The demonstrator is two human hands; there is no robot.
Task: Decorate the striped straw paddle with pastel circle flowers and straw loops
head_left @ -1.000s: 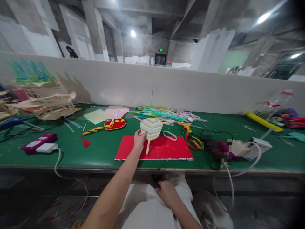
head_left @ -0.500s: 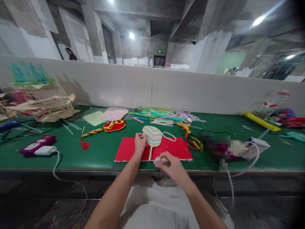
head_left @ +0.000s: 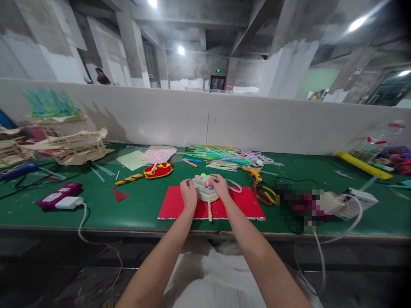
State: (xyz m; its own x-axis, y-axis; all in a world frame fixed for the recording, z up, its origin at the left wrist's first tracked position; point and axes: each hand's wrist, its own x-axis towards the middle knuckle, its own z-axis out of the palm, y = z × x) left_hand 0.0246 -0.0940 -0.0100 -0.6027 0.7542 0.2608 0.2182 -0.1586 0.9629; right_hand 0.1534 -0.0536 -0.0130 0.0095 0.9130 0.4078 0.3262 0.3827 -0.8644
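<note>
Flower [head_left: 204, 179] at 12 o'clock on the fan [head_left: 205, 195], over the red board [head_left: 171, 206]
Right hand [head_left: 219, 187] pinches the flower; left hand [head_left: 189, 194] curls its fingers at 10 o'clock, grip unclear. I'd brace the fan, press lightly.

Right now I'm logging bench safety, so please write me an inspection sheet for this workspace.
Surface: green tabletop, with a red board near its front edge.
Job's things: striped fan over the red board; flower-like piece at its upper part.
Clutter: colored strips behind the fan; orange tool to the right.
Hands: left hand at the fan's left edge; right hand at the flower-like piece; grips unclear.
Cables: white cable at left runs over the front edge.
Surroundings: pale partition behind; person beyond it.
</note>
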